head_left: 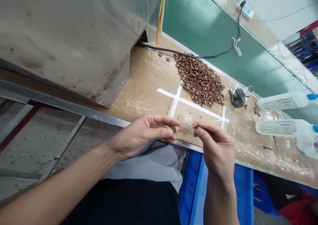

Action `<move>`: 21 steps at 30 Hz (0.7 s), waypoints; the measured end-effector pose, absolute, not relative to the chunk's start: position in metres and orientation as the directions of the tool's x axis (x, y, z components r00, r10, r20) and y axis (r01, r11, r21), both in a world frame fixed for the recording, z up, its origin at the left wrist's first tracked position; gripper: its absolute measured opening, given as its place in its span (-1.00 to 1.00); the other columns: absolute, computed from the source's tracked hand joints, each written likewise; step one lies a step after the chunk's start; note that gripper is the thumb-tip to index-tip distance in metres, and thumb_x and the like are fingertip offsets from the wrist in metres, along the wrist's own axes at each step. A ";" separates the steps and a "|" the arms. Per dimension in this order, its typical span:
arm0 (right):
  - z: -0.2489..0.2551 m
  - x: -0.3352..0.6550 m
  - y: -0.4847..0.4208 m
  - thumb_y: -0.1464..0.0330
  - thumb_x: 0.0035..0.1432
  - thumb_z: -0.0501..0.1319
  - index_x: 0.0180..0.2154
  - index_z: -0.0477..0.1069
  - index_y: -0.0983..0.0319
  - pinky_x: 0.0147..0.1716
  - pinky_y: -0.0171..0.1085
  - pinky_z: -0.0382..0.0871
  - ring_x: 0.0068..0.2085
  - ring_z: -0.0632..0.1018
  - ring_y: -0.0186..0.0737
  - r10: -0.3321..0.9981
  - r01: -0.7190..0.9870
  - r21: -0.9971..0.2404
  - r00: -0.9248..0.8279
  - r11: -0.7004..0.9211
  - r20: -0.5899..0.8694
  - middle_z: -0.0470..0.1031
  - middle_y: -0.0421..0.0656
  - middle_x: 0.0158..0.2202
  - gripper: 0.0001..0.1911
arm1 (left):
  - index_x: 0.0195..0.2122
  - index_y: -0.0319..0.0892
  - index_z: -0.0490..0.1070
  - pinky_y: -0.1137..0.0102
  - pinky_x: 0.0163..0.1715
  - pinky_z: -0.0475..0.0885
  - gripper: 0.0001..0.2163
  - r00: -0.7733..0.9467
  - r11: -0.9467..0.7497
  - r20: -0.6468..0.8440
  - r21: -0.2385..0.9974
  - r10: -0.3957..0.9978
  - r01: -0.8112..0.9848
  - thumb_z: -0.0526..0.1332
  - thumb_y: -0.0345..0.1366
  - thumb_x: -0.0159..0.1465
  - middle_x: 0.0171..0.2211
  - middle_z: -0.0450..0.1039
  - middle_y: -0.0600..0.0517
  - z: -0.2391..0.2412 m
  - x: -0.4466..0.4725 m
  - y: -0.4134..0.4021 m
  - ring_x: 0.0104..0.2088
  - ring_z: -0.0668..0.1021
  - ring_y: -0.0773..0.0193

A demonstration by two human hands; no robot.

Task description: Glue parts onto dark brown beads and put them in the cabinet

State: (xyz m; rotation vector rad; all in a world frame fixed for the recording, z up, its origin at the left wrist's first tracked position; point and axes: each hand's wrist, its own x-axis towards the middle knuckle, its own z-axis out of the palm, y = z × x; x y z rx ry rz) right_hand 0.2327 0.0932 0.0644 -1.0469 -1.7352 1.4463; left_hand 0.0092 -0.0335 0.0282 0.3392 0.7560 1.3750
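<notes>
My left hand (146, 134) hovers at the near edge of the cardboard-covered bench (144, 86), fingers curled and pinched together; what lies between them is hidden. My right hand (213, 142) is beside it, thumb and forefinger pinched on a small brown part (195, 125). Just beyond the fingertips sit a small clear round dish (185, 118) and a scatter of fine brown crumbs (185, 130). A large heap of small brown-and-gold parts (201, 79) lies farther back on the bench.
White tape strips (191, 104) mark a square on the cardboard. Two white plastic bottles (283, 127) lie at the right. A black cable (198, 56) runs to a power strip (245, 10). A small dark tool (238, 97) sits by the heap. A blue bin (193, 185) stands below the bench.
</notes>
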 end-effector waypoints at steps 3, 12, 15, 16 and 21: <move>0.068 0.230 0.105 0.25 0.43 0.57 0.02 0.84 -0.01 0.06 -0.02 0.71 -0.01 0.77 -0.01 0.865 0.334 -0.870 -0.469 0.361 0.179 0.80 -0.14 -0.03 -0.84 | 0.00 -0.14 0.84 0.43 -0.04 0.67 -0.80 -0.067 0.130 -0.252 0.689 0.965 -0.713 0.62 -0.25 0.40 -0.18 0.79 -0.12 0.019 0.002 -0.028 -0.16 0.77 0.22; 0.070 0.217 0.106 0.31 0.60 0.42 0.07 0.79 -0.02 0.16 0.03 0.67 0.02 0.79 0.02 0.690 0.438 -0.561 -0.612 0.702 0.386 0.81 -0.17 0.00 -0.84 | -0.01 -0.16 0.84 0.36 -0.10 0.70 -0.77 -0.159 0.041 -0.226 0.688 0.961 -0.724 0.65 -0.24 0.35 -0.20 0.79 -0.10 0.014 0.005 -0.026 -0.22 0.76 0.20; 0.070 0.216 0.101 0.34 0.62 0.41 0.07 0.77 0.00 0.14 0.01 0.66 0.02 0.78 0.00 0.662 0.437 -0.521 -0.633 0.733 0.400 0.80 -0.17 -0.01 -0.85 | -0.01 -0.17 0.83 0.35 -0.09 0.70 -0.76 -0.156 0.041 -0.224 0.685 0.962 -0.727 0.65 -0.24 0.34 -0.22 0.78 -0.10 0.014 0.004 -0.027 -0.22 0.76 0.20; 0.070 0.215 0.100 0.35 0.62 0.41 0.07 0.77 0.00 0.12 0.00 0.66 0.01 0.78 0.00 0.657 0.440 -0.509 -0.636 0.740 0.406 0.80 -0.17 -0.01 -0.84 | 0.00 -0.17 0.83 0.35 -0.08 0.70 -0.76 -0.157 0.042 -0.224 0.688 0.962 -0.725 0.65 -0.24 0.35 -0.22 0.78 -0.10 0.014 0.004 -0.027 -0.21 0.76 0.20; 0.066 0.214 0.096 0.35 0.61 0.41 0.07 0.78 -0.01 0.08 -0.04 0.66 -0.03 0.78 0.01 0.649 0.455 -0.476 -0.634 0.753 0.421 0.81 -0.17 -0.01 -0.83 | 0.02 -0.17 0.82 0.34 -0.07 0.69 -0.77 -0.149 0.053 -0.226 0.698 0.963 -0.714 0.62 -0.26 0.38 -0.20 0.78 -0.11 0.012 0.004 -0.029 -0.21 0.77 0.20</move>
